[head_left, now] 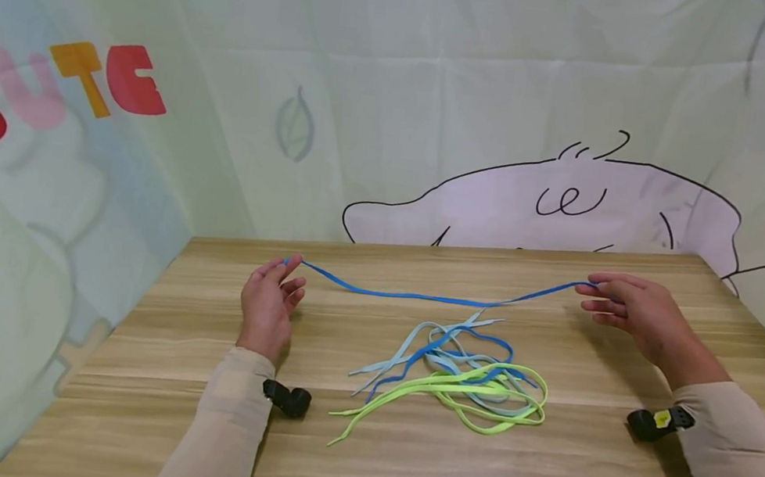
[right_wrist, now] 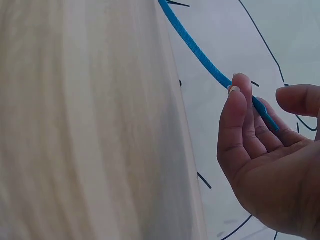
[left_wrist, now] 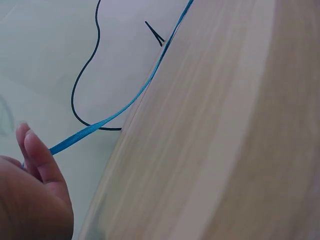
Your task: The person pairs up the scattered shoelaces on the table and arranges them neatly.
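A blue shoelace (head_left: 411, 296) hangs in a shallow sag between the two hands, above the far part of the table. At its left end, the left hand (head_left: 268, 308) pinches it between thumb and fingers; in the left wrist view the blue shoelace (left_wrist: 85, 133) runs up and away from the fingertips. The right hand (head_left: 639, 311) holds the other end between its fingers. In the right wrist view, the lace's short tip (right_wrist: 267, 117) sticks out past those fingers toward the palm, and the thumb (right_wrist: 299, 100) stands apart from it.
On the wooden table (head_left: 193, 406) lies a loose tangle of light blue laces (head_left: 405, 349), another blue lace (head_left: 507, 351) and yellow-green laces (head_left: 537, 402). A printed cloth (head_left: 383, 113) hangs behind the table's back edge. Each sleeve cuff carries a black wrist camera (head_left: 296, 402).
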A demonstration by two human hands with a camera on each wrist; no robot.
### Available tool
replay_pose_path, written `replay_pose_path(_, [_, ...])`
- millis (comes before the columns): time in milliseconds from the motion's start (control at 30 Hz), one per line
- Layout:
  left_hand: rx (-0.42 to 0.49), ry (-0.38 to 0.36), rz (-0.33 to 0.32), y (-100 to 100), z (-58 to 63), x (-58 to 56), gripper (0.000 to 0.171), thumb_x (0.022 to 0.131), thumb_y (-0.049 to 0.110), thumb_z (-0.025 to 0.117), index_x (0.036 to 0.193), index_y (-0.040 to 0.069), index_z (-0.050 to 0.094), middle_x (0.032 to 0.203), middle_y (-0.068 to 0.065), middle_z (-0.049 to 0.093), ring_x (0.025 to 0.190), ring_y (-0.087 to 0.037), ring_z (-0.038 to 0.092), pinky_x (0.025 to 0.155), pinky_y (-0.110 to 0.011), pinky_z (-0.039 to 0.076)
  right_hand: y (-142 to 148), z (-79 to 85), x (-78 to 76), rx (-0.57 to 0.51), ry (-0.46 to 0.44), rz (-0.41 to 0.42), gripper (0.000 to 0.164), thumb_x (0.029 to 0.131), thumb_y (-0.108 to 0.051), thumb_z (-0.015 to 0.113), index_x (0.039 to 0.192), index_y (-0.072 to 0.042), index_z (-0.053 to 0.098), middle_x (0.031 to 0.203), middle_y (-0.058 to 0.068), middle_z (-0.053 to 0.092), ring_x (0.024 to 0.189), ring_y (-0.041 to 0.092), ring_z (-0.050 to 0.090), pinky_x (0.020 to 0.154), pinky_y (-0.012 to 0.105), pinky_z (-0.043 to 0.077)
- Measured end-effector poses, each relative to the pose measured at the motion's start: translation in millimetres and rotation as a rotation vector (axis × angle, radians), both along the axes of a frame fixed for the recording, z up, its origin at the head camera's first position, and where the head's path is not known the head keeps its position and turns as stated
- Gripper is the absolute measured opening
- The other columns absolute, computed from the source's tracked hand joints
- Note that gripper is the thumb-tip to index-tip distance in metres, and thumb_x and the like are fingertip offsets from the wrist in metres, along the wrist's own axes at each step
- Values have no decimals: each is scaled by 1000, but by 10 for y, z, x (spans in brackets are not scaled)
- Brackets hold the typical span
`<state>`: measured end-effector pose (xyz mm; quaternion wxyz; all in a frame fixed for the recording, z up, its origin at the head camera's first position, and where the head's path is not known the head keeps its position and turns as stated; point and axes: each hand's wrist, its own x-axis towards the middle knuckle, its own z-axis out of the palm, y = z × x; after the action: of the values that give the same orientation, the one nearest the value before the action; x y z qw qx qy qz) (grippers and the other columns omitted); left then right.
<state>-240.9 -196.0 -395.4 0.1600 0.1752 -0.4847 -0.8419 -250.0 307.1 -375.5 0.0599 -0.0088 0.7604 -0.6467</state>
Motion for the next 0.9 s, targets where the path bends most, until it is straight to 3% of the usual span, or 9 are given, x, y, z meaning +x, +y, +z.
replay_pose_path(67, [1, 0, -2, -2, -2, 1, 29, 106, 15, 49, 133, 4, 43, 127, -7, 67, 65, -9, 60, 60, -17, 50, 3, -2, 1, -6, 0, 1, 43, 107, -30, 48, 136, 2, 47, 103, -13, 74, 91, 8, 71, 79, 25, 57])
replay_pose_path(300, [-5, -23, -2, -7, -8, 2, 18, 106, 16, 49, 124, 11, 49, 128, -6, 66, 67, -11, 60, 61, -17, 51, 16, -17, -2, -45, -2, 1, 38, 106, -31, 50, 133, -5, 50, 106, -12, 73, 92, 8, 71, 79, 26, 57])
replay_pose_path(600, [13, -56, -27, -22, -13, -15, 39, 105, 13, 52, 142, 4, 42, 134, -8, 63, 68, -11, 60, 61, -17, 51, 31, -33, -20, -67, -23, -14, 52, 107, -26, 47, 145, 8, 35, 103, -12, 73, 94, 8, 71, 80, 27, 57])
replay_pose_path(900, [14, -72, -26, -42, -10, 1, 41, 105, 14, 51, 144, 4, 42, 137, -8, 60, 71, -12, 61, 65, -18, 51, 36, -44, -42, -36, -48, -24, 60, 109, -26, 41, 153, 9, 22, 101, -16, 71, 96, 7, 70, 83, 28, 56])
